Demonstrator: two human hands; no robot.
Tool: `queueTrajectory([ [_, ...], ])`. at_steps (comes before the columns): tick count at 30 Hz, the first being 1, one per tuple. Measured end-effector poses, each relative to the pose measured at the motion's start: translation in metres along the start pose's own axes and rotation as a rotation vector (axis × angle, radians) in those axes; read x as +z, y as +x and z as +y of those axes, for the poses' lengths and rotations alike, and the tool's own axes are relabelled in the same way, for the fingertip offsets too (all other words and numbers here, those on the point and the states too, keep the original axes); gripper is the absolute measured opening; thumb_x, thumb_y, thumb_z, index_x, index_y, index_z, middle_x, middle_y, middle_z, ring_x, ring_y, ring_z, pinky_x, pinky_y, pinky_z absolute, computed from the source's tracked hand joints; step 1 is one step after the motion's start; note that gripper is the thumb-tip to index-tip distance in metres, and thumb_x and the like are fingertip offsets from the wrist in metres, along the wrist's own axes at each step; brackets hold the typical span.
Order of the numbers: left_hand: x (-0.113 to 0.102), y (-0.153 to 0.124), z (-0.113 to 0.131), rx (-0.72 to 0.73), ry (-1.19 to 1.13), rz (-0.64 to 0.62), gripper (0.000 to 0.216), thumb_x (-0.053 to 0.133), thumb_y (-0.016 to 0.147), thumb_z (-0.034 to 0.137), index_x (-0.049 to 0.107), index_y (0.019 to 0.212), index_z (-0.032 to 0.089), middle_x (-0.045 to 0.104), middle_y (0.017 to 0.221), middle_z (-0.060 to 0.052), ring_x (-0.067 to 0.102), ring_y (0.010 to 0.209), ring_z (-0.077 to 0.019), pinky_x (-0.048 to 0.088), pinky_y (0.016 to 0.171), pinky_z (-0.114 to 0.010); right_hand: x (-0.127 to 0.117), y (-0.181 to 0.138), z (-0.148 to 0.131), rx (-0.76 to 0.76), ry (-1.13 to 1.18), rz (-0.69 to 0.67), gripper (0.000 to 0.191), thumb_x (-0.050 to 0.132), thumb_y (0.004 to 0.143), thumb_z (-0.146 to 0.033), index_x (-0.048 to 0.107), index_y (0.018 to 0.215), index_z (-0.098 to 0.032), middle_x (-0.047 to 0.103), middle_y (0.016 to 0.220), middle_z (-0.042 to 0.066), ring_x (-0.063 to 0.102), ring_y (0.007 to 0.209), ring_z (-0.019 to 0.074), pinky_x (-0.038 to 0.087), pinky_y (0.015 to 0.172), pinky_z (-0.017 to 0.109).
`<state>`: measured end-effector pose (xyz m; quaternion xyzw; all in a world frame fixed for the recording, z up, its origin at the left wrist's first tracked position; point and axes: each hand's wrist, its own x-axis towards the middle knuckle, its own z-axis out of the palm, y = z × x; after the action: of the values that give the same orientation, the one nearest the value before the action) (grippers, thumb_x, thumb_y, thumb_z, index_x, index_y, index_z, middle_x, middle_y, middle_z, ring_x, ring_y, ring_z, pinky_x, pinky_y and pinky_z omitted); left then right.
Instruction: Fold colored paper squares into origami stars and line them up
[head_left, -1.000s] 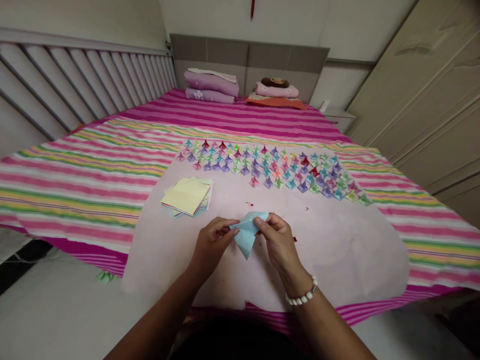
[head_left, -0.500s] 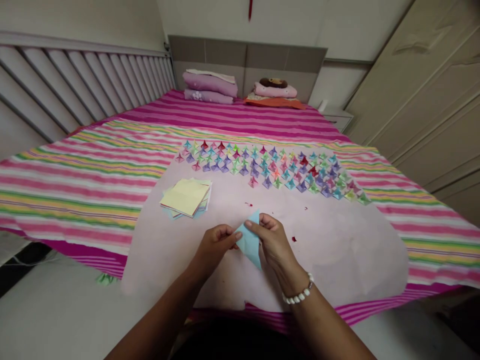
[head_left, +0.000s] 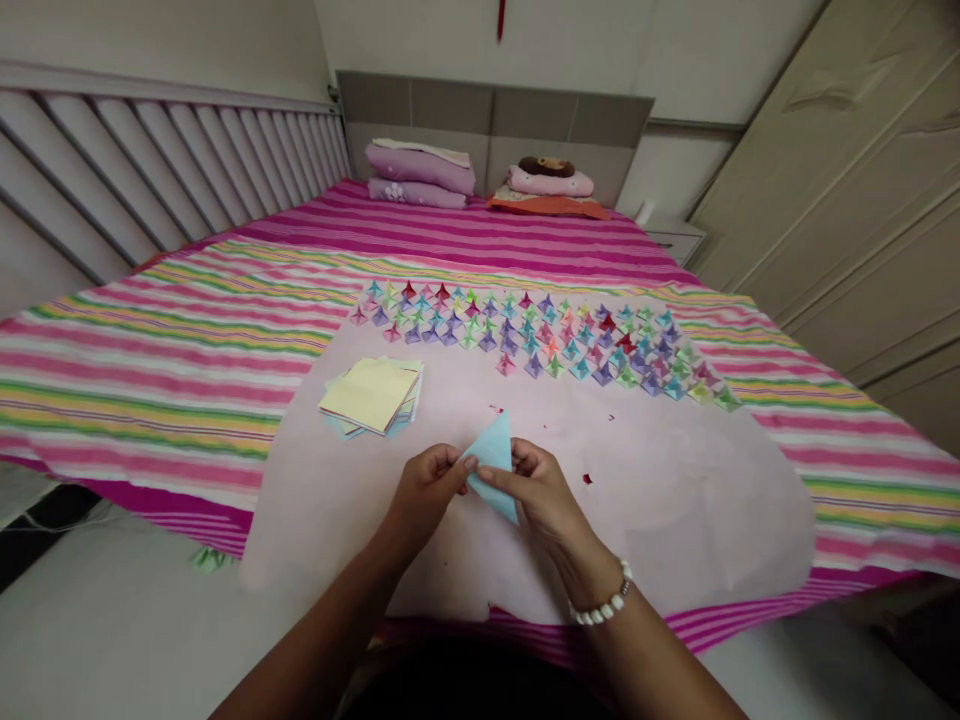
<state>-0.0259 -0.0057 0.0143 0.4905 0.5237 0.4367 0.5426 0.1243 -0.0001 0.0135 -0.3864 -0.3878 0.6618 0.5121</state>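
A light blue sheet of paper [head_left: 493, 447], folded into a triangle, is held up between my hands above the pale board. My left hand [head_left: 429, 490] pinches its left corner between thumb and fingers. On the right, my right hand [head_left: 546, 492] grips the paper with the thumb lying across its front and the fingers behind, mostly hidden. A white bead bracelet [head_left: 602, 610] circles my right wrist. To the left of my hands lies a stack of square paper sheets [head_left: 370, 396], with a pale yellow one on top.
Several rows of small folded paper pieces [head_left: 533, 340] in many colours stand along the far side of the pale board [head_left: 675, 500]. Small red scraps [head_left: 588, 479] lie nearer. A striped bedspread [head_left: 150, 370], folded bedding [head_left: 420, 175] and a white bed rail [head_left: 150, 170] surround it.
My right thumb has slid down and left across the blue paper, towards my left thumb. Both hands and the paper have shifted slightly left.
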Motion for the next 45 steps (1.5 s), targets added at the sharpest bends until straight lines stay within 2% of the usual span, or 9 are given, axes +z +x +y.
queueTrajectory([
  [3, -0.003, 0.001, -0.003, -0.007, -0.022, -0.009, 0.031, 0.068, 0.071, 0.045, 0.057, 0.063, 0.017, 0.053, 0.054, 0.004, 0.047, 0.054, -0.01, 0.037, 0.053, -0.023, -0.001, 0.0, 0.002, -0.03, -0.035, 0.066, 0.025, 0.086, 0.054, -0.031, 0.065, 0.059, -0.018, 0.062, 0.056, -0.003, 0.049, 0.05, 0.0103, 0.04, 0.053, 0.025],
  [6, -0.006, 0.003, -0.008, -0.053, -0.109, -0.058, 0.032, 0.067, 0.072, 0.045, 0.056, 0.065, 0.016, 0.051, 0.054, 0.004, 0.043, 0.053, -0.0088, 0.034, 0.053, -0.022, -0.002, -0.001, -0.002, -0.06, -0.048, 0.089, 0.022, 0.083, 0.059, -0.032, 0.066, 0.059, -0.018, 0.061, 0.055, -0.003, 0.048, 0.05, 0.0102, 0.04, 0.054, 0.025],
  [11, -0.005, 0.003, -0.009, -0.143, -0.383, -0.263, 0.039, 0.069, 0.071, 0.049, 0.051, 0.059, 0.016, 0.043, 0.054, 0.005, 0.038, 0.053, -0.0074, 0.034, 0.055, -0.021, -0.002, -0.005, -0.009, -0.043, 0.048, -0.012, 0.025, 0.07, 0.076, -0.042, 0.066, 0.067, -0.019, 0.059, 0.057, -0.002, 0.051, 0.054, 0.0109, 0.041, 0.055, 0.024],
  [14, -0.003, 0.002, -0.006, -0.162, -0.408, -0.311, 0.04, 0.069, 0.07, 0.049, 0.049, 0.058, 0.016, 0.042, 0.055, 0.005, 0.037, 0.053, -0.0076, 0.034, 0.054, -0.022, -0.002, -0.005, -0.01, -0.052, 0.087, -0.041, 0.027, 0.066, 0.08, -0.043, 0.064, 0.067, -0.019, 0.057, 0.057, -0.002, 0.051, 0.053, 0.0109, 0.04, 0.052, 0.022],
  [22, -0.001, -0.001, -0.003, -0.166, -0.381, -0.314, 0.042, 0.07, 0.069, 0.049, 0.047, 0.056, 0.017, 0.04, 0.056, 0.004, 0.034, 0.054, -0.0078, 0.032, 0.055, -0.023, -0.001, -0.006, -0.013, 0.002, 0.051, -0.017, 0.024, 0.074, 0.071, -0.043, 0.066, 0.072, -0.02, 0.058, 0.06, -0.002, 0.051, 0.055, 0.0115, 0.043, 0.056, 0.023],
  [29, -0.001, -0.002, -0.004, -0.169, -0.44, -0.336, 0.04, 0.072, 0.07, 0.046, 0.049, 0.056, 0.015, 0.043, 0.057, 0.004, 0.034, 0.054, -0.0068, 0.032, 0.056, -0.023, -0.001, -0.005, -0.013, -0.004, 0.066, -0.006, 0.021, 0.074, 0.071, -0.039, 0.066, 0.07, -0.019, 0.057, 0.059, -0.003, 0.05, 0.054, 0.0103, 0.041, 0.055, 0.022],
  [34, -0.001, -0.001, -0.004, -0.179, -0.401, -0.321, 0.041, 0.071, 0.069, 0.048, 0.048, 0.058, 0.016, 0.041, 0.056, 0.005, 0.033, 0.053, -0.0071, 0.031, 0.054, -0.023, -0.003, -0.004, -0.012, -0.005, 0.085, -0.001, 0.019, 0.073, 0.073, -0.036, 0.066, 0.068, -0.019, 0.056, 0.056, -0.003, 0.048, 0.052, 0.0094, 0.039, 0.053, 0.021],
  [39, -0.003, 0.001, -0.01, -0.164, -0.394, -0.3, 0.039, 0.07, 0.071, 0.048, 0.048, 0.061, 0.017, 0.039, 0.054, 0.006, 0.035, 0.054, -0.0073, 0.033, 0.057, -0.023, -0.002, -0.003, -0.012, 0.016, 0.042, 0.034, 0.015, 0.074, 0.067, -0.031, 0.068, 0.073, -0.019, 0.059, 0.06, -0.003, 0.051, 0.053, 0.0109, 0.042, 0.054, 0.023],
  [45, 0.001, 0.004, -0.013, -0.14, -0.32, -0.224, 0.037, 0.07, 0.071, 0.046, 0.049, 0.063, 0.016, 0.043, 0.052, 0.006, 0.037, 0.051, -0.0069, 0.03, 0.053, -0.021, -0.002, 0.001, -0.001, -0.077, -0.05, -0.017, 0.017, 0.075, 0.062, -0.025, 0.065, 0.076, -0.02, 0.065, 0.069, -0.001, 0.056, 0.06, 0.0142, 0.046, 0.058, 0.025],
])
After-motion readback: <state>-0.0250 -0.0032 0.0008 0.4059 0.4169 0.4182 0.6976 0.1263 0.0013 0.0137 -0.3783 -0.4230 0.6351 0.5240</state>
